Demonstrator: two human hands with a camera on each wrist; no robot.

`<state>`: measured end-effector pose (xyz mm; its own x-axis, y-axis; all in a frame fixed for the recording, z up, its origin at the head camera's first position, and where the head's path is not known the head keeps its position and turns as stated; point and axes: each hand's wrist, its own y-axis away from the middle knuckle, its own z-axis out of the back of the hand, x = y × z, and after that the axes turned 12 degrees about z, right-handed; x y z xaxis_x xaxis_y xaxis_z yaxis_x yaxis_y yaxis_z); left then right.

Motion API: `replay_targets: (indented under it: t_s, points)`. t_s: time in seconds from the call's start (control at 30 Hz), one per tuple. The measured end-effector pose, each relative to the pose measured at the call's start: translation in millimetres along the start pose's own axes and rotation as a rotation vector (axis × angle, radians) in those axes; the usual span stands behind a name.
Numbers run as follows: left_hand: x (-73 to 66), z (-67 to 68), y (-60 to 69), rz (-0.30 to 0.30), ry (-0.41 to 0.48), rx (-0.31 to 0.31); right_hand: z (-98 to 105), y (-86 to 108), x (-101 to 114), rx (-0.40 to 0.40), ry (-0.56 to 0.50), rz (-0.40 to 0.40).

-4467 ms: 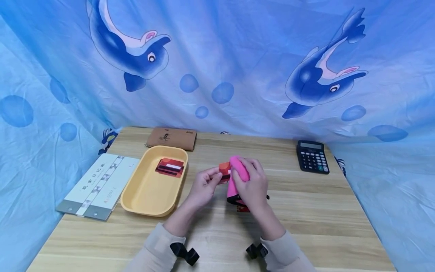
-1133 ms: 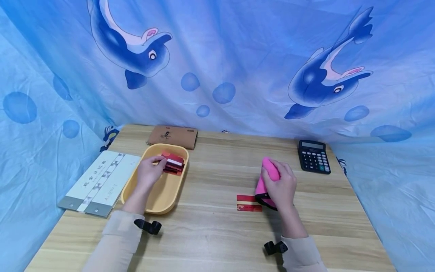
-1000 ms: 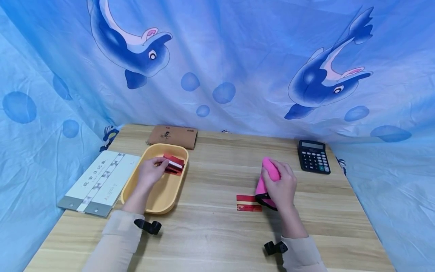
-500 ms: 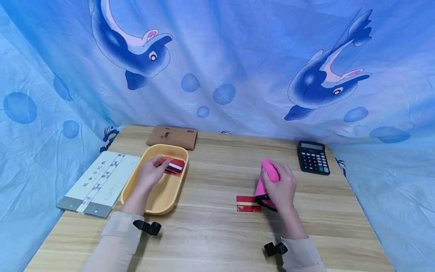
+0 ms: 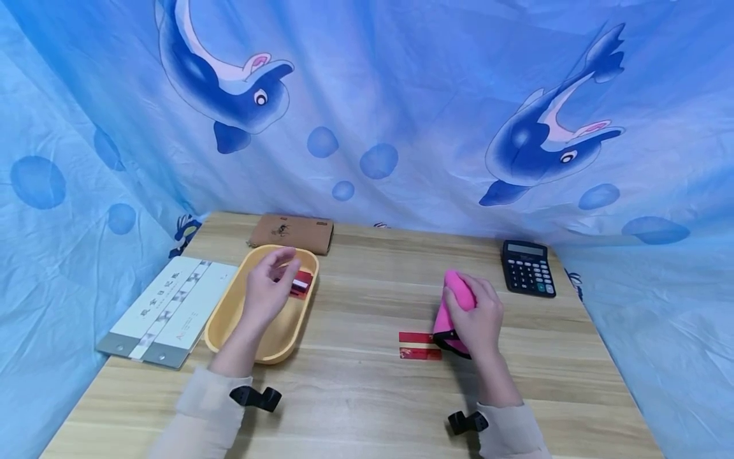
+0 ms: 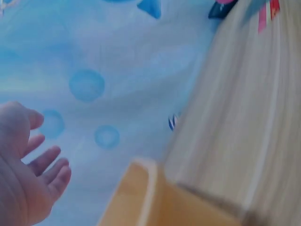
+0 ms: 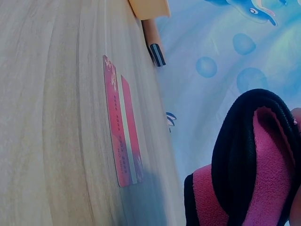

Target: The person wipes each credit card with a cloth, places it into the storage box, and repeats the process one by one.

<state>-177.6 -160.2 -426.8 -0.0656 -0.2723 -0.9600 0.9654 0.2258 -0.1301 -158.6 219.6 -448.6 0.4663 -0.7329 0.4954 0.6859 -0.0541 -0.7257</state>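
My left hand (image 5: 268,290) hovers over the yellow tray (image 5: 275,341), its fingers spread and loosely bent; in the left wrist view nothing is between them. Inside the tray, partly covered by this hand, lie red bank cards (image 5: 301,280). On the right, my right hand (image 5: 483,319) grips a folded pink cloth (image 5: 455,293) with black edging, whose fold fills the corner of the right wrist view (image 7: 268,179). Just left of the cloth, a red card (image 7: 115,113) with a pale stripe lies flat on the table.
A brown wallet (image 5: 304,234) lies behind the tray. Left of the tray is a white account book (image 5: 166,306) with a grey edge. The black calculator (image 5: 527,268) sits at the back right. A blue dolphin curtain (image 5: 367,95) hangs behind the wooden table (image 5: 367,408).
Earlier my left hand pinched a card against the cloth, then reached into the tray. It has now let go and lifted, fingers spreading. My right hand moved right with the cloth, then stayed.
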Motion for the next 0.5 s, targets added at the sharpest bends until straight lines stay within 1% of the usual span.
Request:
replay_targets:
  t_s: [0.03,0.13,0.27,0.33,0.43,0.5]
  points:
    - [-2.9,-3.4,3.1,-0.020,0.011,0.011,1,0.1,0,0.000,0.006,-0.001]
    - [-7.4,-14.0,13.6,-0.082,0.001,0.037,3,1.3,-1,0.003,0.011,-0.016]
    - [-7.9,-28.7,31.1,-0.150,-0.070,0.073,8,3.6,-2,0.017,0.009,-0.042]
    - [-6.9,-35.6,38.8,-0.186,-0.083,0.111,10,5.3,-3,0.026,0.013,-0.054]
    - [-1.1,-47.0,47.5,-0.228,-0.096,0.185,13,8.7,-4,0.034,0.023,-0.074]
    - [4.6,-55.3,53.1,-0.228,-0.116,0.240,15,11.2,-5,0.032,0.030,-0.080]
